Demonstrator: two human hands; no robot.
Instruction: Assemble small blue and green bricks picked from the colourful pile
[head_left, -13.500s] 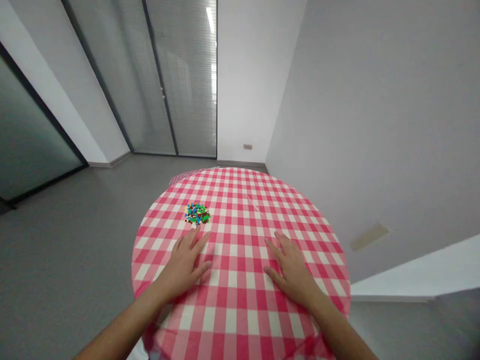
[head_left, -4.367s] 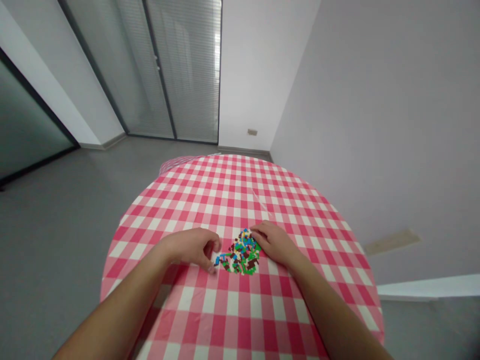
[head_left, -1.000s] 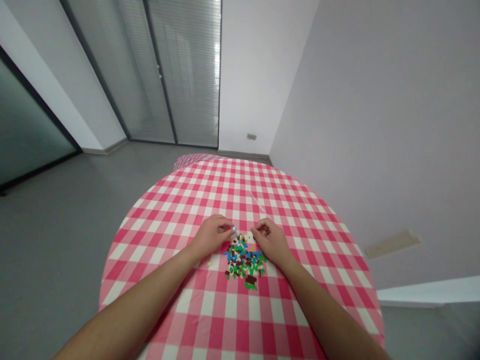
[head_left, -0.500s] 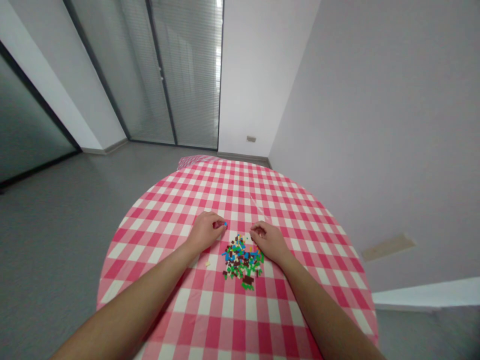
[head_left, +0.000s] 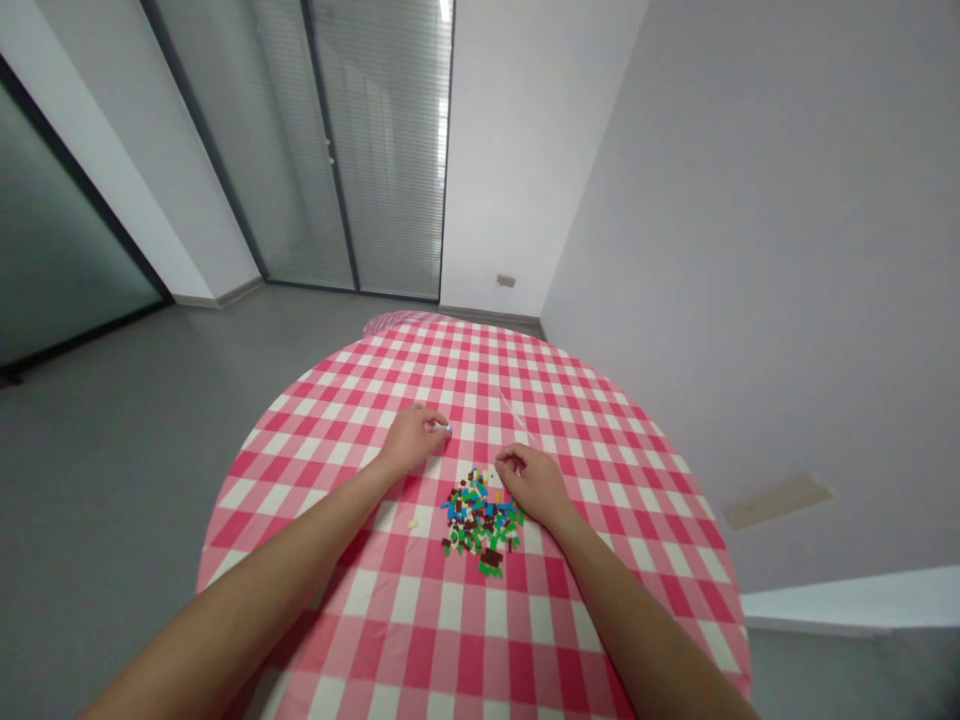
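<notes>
one blue piece (head_left: 448, 428) in left grip (head_left: 411, 438), right grip (head_left: 535, 484) unclear, both inside tablecloth edge (head_left: 649, 440)

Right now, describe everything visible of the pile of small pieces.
The pile of small pieces is a loose, irregular heap, plastic-looking: blue, green, dark brown, cream, a little yellow. A larger dark brown piece sits at its near edge. The heap lies flat on the checked tablecloth; the right hand is beside it, contact unclear.

Glass panels (head_left: 386, 180) adjoin a white wall (head_left: 517, 150).
</notes>
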